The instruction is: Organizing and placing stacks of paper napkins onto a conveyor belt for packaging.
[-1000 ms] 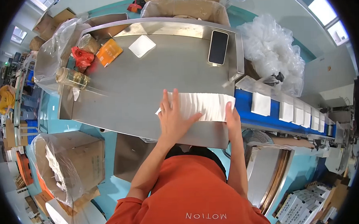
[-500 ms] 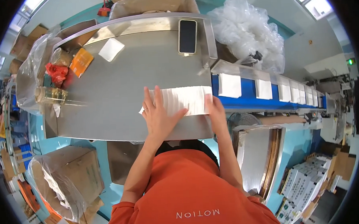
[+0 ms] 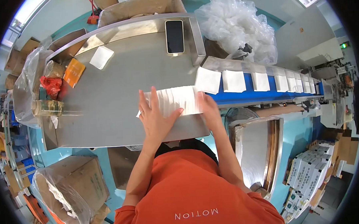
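Observation:
A row of white folded napkins stands on edge, packed face to face, at the right end of the grey metal table. My left hand spans the row's left part, fingers spread toward the back and thumb along the front. At the right end of the row my right hand presses its fingers against the last napkins. Just behind the right fingers, a flat white napkin lies tilted where the blue conveyor belt meets the table.
More napkins lie spaced along the belt. On the table are a phone, a single white sheet, an orange packet, a red crumpled wrapper and a clear tape roll. Bagged clear plastic stands behind.
The belt's napkins have advanced toward the table, and the nearest one now reaches its edge, tilted. Both hands stay on the row. The whole view has shifted slightly.

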`<action>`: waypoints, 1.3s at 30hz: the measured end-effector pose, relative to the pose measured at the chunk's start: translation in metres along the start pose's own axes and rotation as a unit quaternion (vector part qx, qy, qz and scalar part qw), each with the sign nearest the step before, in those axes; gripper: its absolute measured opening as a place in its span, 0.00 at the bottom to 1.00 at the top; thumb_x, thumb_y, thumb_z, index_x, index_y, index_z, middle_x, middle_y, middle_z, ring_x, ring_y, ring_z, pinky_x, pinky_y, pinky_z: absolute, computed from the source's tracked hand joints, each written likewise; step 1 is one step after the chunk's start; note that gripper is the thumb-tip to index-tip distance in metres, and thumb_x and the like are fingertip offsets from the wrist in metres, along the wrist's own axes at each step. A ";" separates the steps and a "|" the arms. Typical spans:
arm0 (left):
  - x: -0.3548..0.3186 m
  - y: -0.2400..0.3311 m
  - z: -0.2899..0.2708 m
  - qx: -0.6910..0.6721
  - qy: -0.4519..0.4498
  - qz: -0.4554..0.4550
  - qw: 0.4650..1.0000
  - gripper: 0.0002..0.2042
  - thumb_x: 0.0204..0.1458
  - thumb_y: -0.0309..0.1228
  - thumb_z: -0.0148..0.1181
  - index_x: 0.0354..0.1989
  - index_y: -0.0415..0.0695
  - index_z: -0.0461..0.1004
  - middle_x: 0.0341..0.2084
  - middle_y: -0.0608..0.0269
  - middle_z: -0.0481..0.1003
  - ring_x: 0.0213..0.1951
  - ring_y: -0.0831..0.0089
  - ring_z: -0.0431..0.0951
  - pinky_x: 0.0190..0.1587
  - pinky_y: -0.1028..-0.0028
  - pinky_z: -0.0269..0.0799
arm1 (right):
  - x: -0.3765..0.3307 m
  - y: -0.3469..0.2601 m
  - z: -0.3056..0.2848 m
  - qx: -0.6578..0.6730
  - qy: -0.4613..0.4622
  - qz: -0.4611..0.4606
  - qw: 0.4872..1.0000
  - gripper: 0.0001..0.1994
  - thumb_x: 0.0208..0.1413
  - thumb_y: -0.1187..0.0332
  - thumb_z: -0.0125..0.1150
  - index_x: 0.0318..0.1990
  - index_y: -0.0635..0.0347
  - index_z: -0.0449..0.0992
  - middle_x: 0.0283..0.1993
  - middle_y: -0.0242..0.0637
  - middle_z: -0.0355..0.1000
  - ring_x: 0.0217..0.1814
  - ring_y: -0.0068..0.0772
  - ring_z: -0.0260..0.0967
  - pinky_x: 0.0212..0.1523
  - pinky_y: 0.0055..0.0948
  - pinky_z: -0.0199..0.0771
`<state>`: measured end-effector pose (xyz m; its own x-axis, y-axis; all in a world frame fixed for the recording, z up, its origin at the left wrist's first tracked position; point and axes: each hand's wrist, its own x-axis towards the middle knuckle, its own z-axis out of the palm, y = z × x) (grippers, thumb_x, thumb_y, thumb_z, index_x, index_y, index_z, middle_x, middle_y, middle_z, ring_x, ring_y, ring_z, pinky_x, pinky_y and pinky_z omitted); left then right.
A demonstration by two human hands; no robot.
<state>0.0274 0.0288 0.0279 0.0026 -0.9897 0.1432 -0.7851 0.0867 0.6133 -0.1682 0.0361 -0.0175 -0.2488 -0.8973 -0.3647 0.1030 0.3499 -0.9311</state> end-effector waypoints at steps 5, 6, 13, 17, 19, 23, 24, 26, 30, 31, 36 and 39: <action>-0.001 0.004 0.003 0.049 0.003 -0.006 0.999 0.50 0.37 0.53 0.74 0.68 0.46 0.55 0.68 0.33 0.45 0.65 0.36 0.53 0.56 0.41 0.58 | -0.011 -0.009 0.018 0.090 -0.049 0.106 0.989 0.28 0.61 0.49 0.57 0.52 0.71 0.72 0.47 0.41 0.74 0.44 0.29 0.71 0.46 0.27 0.69; -0.001 0.001 0.004 0.055 0.015 -0.005 0.998 0.50 0.36 0.55 0.73 0.68 0.48 0.56 0.68 0.34 0.44 0.65 0.35 0.52 0.55 0.40 0.58 | -0.012 -0.014 0.013 0.162 -0.083 0.152 0.971 0.26 0.61 0.51 0.58 0.52 0.68 0.71 0.45 0.37 0.74 0.41 0.24 0.69 0.43 0.25 0.67; 0.002 0.009 0.008 0.156 -0.010 0.007 0.988 0.47 0.35 0.56 0.71 0.67 0.58 0.59 0.70 0.43 0.45 0.68 0.37 0.46 0.56 0.37 0.54 | -0.008 0.004 0.007 0.034 -0.120 0.186 0.975 0.27 0.54 0.58 0.65 0.55 0.68 0.67 0.44 0.36 0.74 0.39 0.25 0.70 0.31 0.23 0.71; 0.011 -0.007 0.002 0.149 0.015 -0.057 0.987 0.43 0.37 0.53 0.70 0.67 0.59 0.62 0.70 0.46 0.46 0.69 0.38 0.46 0.57 0.36 0.53 | 0.006 -0.007 0.020 0.205 -0.015 0.092 0.974 0.21 0.58 0.62 0.59 0.54 0.69 0.69 0.42 0.39 0.75 0.39 0.29 0.74 0.36 0.25 0.76; 0.015 -0.010 -0.004 0.152 0.012 -0.070 0.986 0.43 0.37 0.53 0.70 0.67 0.59 0.62 0.70 0.47 0.46 0.69 0.38 0.47 0.58 0.36 0.53 | 0.025 0.006 0.016 0.235 -0.066 0.162 0.956 0.17 0.59 0.65 0.57 0.51 0.68 0.71 0.41 0.41 0.75 0.39 0.33 0.75 0.38 0.26 0.77; 0.017 -0.009 -0.008 0.150 0.007 -0.082 0.985 0.43 0.39 0.54 0.69 0.67 0.59 0.61 0.70 0.47 0.48 0.68 0.38 0.48 0.59 0.36 0.52 | 0.055 0.045 0.010 0.343 -0.143 0.094 0.924 0.13 0.64 0.68 0.51 0.47 0.71 0.70 0.40 0.44 0.75 0.42 0.39 0.76 0.41 0.27 0.76; 0.016 -0.008 -0.010 0.147 0.001 -0.089 0.985 0.43 0.39 0.54 0.69 0.67 0.59 0.61 0.70 0.48 0.48 0.68 0.38 0.49 0.59 0.36 0.52 | 0.049 0.030 0.011 0.401 -0.003 0.116 0.908 0.15 0.65 0.66 0.51 0.50 0.72 0.68 0.40 0.46 0.75 0.42 0.40 0.76 0.43 0.29 0.76; 0.012 -0.003 -0.009 0.123 -0.015 -0.072 0.990 0.41 0.40 0.54 0.69 0.66 0.59 0.62 0.70 0.49 0.50 0.67 0.38 0.50 0.58 0.36 0.54 | 0.050 0.039 -0.010 0.318 0.007 -0.045 0.947 0.18 0.67 0.61 0.50 0.53 0.70 0.66 0.40 0.46 0.75 0.42 0.39 0.76 0.46 0.31 0.77; 0.007 0.006 0.001 0.047 -0.026 -0.008 0.999 0.37 0.44 0.52 0.67 0.65 0.57 0.65 0.67 0.49 0.55 0.64 0.39 0.56 0.57 0.41 0.59 | 0.015 0.003 -0.002 0.077 -0.037 0.100 0.991 0.29 0.60 0.45 0.57 0.48 0.68 0.73 0.41 0.41 0.74 0.48 0.35 0.72 0.49 0.27 0.70; 0.006 0.013 0.004 0.031 -0.035 0.017 0.999 0.36 0.45 0.51 0.67 0.64 0.53 0.66 0.66 0.45 0.58 0.63 0.39 0.58 0.60 0.47 0.59 | 0.003 0.006 0.015 -0.062 0.028 -0.052 0.996 0.28 0.60 0.47 0.57 0.49 0.68 0.74 0.45 0.43 0.74 0.48 0.32 0.71 0.48 0.27 0.69; 0.002 0.022 0.019 0.072 -0.007 0.016 0.997 0.39 0.41 0.52 0.69 0.65 0.58 0.64 0.70 0.51 0.49 0.65 0.36 0.52 0.54 0.37 0.58 | -0.003 -0.003 0.017 0.217 -0.048 0.114 0.968 0.21 0.62 0.56 0.55 0.49 0.69 0.72 0.39 0.38 0.74 0.41 0.28 0.71 0.40 0.24 0.69; 0.004 0.018 0.018 0.080 -0.027 0.000 0.996 0.40 0.41 0.52 0.70 0.66 0.59 0.63 0.71 0.51 0.47 0.66 0.34 0.50 0.55 0.37 0.57 | -0.008 0.002 -0.008 0.191 -0.116 0.188 0.956 0.16 0.61 0.61 0.56 0.47 0.66 0.72 0.38 0.36 0.72 0.39 0.25 0.70 0.33 0.22 0.68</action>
<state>0.0026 0.0241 0.0253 -0.0269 -0.9948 0.0986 -0.8739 0.0713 0.4809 -0.1733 0.0466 -0.0168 0.0909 -0.7784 -0.6212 0.4981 0.5757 -0.6485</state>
